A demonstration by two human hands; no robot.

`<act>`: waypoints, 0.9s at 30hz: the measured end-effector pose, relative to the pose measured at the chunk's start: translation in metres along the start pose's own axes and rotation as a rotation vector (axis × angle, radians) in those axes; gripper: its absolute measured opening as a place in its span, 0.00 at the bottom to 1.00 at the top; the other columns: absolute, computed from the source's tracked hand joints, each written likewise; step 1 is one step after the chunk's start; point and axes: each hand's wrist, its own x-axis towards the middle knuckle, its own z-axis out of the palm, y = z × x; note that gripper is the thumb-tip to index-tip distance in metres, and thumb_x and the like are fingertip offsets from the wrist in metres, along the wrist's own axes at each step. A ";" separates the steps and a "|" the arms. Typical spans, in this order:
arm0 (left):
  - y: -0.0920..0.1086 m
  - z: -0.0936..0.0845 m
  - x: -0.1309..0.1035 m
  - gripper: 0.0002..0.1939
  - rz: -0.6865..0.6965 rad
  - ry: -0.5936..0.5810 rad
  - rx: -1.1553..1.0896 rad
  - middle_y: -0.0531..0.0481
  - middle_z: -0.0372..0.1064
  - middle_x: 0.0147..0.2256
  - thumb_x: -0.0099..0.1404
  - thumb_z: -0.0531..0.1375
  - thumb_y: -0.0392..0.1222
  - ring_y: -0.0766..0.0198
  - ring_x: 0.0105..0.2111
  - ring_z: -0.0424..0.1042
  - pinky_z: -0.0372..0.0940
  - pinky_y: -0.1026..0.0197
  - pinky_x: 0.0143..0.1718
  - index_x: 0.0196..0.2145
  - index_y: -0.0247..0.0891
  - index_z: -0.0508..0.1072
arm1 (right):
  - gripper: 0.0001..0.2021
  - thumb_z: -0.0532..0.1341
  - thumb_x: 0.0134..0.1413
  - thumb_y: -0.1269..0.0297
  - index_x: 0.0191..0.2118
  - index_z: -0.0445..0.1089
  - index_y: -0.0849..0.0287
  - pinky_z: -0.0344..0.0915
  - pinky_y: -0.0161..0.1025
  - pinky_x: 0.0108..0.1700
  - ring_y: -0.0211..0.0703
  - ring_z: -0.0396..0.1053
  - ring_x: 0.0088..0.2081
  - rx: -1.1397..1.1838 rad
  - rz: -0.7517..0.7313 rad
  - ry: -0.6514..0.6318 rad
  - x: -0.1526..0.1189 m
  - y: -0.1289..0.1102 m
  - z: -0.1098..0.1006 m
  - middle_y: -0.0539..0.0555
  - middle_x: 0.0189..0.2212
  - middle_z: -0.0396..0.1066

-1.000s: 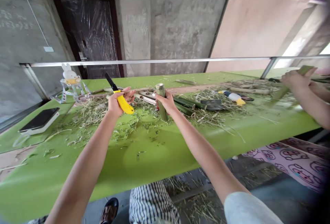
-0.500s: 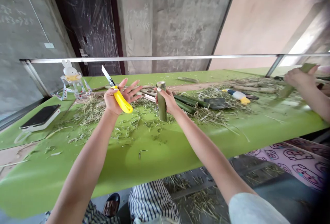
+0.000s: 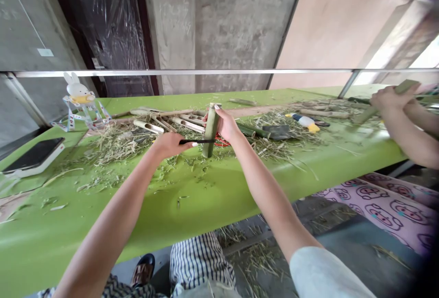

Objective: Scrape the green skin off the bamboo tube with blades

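A green bamboo piece (image 3: 210,132) stands nearly upright over the green tabletop, tilted slightly right at its top. My right hand (image 3: 224,123) grips its upper part, thumb near the top. My left hand (image 3: 171,144) is closed around a knife (image 3: 197,141); its thin dark edge points right and lies across the bamboo's lower half. Most of the knife's handle is hidden in my fingers. Behind my hands lie split bamboo pieces (image 3: 188,124) among shavings, and something red shows just right of the bamboo.
A phone on a white device (image 3: 33,157) and a rabbit figure (image 3: 78,92) stand at left. Shavings (image 3: 115,149) cover parts of the green table (image 3: 219,188). A metal rail (image 3: 240,73) runs behind. Another person's hands (image 3: 394,101) hold bamboo at right.
My left hand has turned over, closed on the knife and brought it rightward against the bamboo. The bamboo now leans slightly. The view has shifted a little to the right.
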 end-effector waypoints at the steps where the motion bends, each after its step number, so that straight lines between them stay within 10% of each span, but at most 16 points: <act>1: 0.001 0.003 0.000 0.24 0.016 -0.005 0.086 0.52 0.52 0.11 0.52 0.56 0.61 0.64 0.16 0.60 0.52 0.63 0.22 0.13 0.39 0.62 | 0.16 0.57 0.47 0.50 0.37 0.62 0.57 0.65 0.40 0.32 0.43 0.68 0.31 -0.004 0.002 -0.015 0.000 -0.001 -0.001 0.53 0.27 0.68; 27: 0.001 0.029 0.011 0.31 -0.036 0.058 0.401 0.43 0.65 0.18 0.52 0.48 0.70 0.53 0.25 0.69 0.57 0.59 0.28 0.19 0.37 0.69 | 0.15 0.52 0.53 0.51 0.35 0.62 0.58 0.66 0.40 0.30 0.43 0.68 0.28 0.005 0.164 -0.067 0.009 0.011 -0.007 0.53 0.23 0.68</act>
